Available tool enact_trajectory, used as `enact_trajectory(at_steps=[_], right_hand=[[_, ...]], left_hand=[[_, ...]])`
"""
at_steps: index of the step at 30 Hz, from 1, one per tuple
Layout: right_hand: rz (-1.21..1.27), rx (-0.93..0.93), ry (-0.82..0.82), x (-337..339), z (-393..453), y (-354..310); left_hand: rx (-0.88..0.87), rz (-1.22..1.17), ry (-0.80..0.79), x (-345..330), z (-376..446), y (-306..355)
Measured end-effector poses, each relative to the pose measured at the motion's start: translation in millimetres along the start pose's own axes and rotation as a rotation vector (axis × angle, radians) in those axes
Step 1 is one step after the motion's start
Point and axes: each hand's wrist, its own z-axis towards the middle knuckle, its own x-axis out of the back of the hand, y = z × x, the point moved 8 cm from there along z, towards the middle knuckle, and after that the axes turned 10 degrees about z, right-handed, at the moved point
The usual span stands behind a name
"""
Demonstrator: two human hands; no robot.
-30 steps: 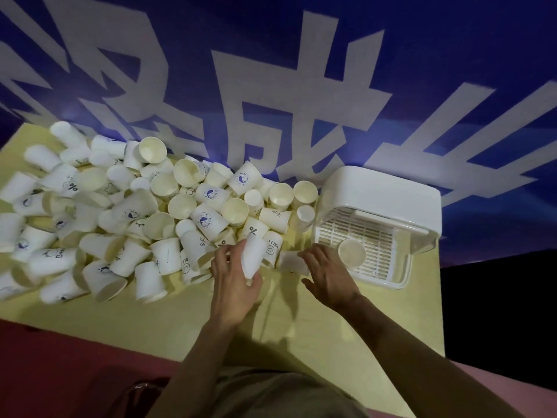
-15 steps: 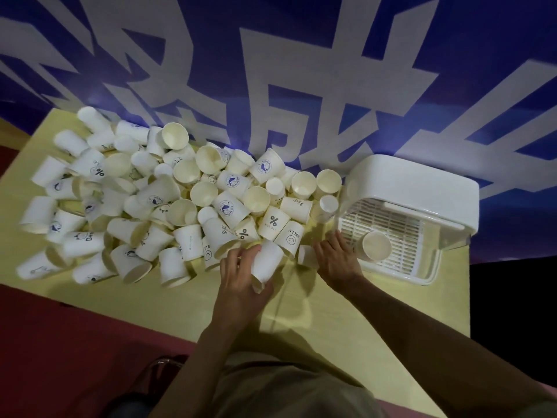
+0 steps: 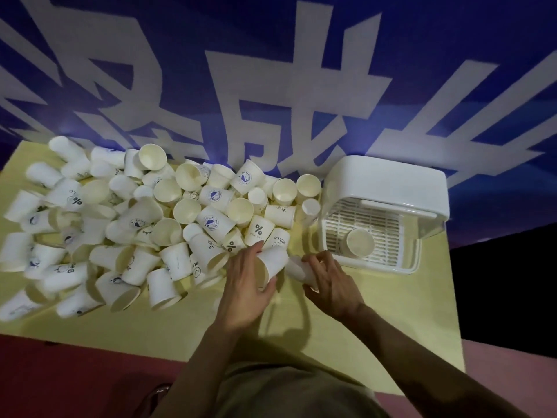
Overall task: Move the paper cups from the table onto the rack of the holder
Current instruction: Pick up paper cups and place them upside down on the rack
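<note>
Many loose cups point(image 3: 168, 218) beside holder point(image 3: 382, 212)

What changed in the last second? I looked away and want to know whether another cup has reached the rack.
None has. The left hand tipped the cup it holds from upright onto its side. The right hand, flat on the table before, closed on a second cup lying there. The rack still holds one cup, and the pile looks undisturbed.

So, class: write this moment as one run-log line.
left hand: grips cup | right hand: grips second cup | rack: one cup on it | pile: on table
</note>
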Motion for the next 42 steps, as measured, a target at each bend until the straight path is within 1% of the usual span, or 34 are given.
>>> enact_trajectory(at_steps=[4,9,11,14,19,25,29,36,42], right_hand=[[0.137,-0.007,0.134,22.8,-20.0,5.7],[0.241,0.021,0.279,50.0,-45.7,15.3],[0.274,0.018,0.329,60.8,-56.4,21.9],[0.326,-0.006,0.374,74.9,-71.6,36.1],[0.358,0.001,0.447,98.8,-90.9,60.6],[0.385,-0.07,0.463,119.8,-110.6,98.2],[0.418,-0.095,0.467,124.5,-121.4,118.0],[0.468,-0.077,0.481,127.6,-133.5,140.0],[0.443,-0.1,0.454,129.4,-134.7,157.3]], left_hand=[[-0.04,-0.004,0.019,-5.7,4.7,21.6],[-0.016,-0.064,0.008,-22.7,9.3,49.9],[-0.045,-0.082,0.0,-30.1,12.6,65.5],[-0.128,-0.073,0.007,-38.6,20.0,92.8],[-0.179,-0.046,0.005,-54.4,32.6,132.0],[-0.235,-0.001,0.02,-76.9,42.0,172.2],[-0.242,0.033,0.019,-94.0,45.4,184.6],[-0.21,0.131,-0.018,-121.8,49.8,186.1],[-0.156,0.233,-0.036,-143.6,59.2,181.1]])
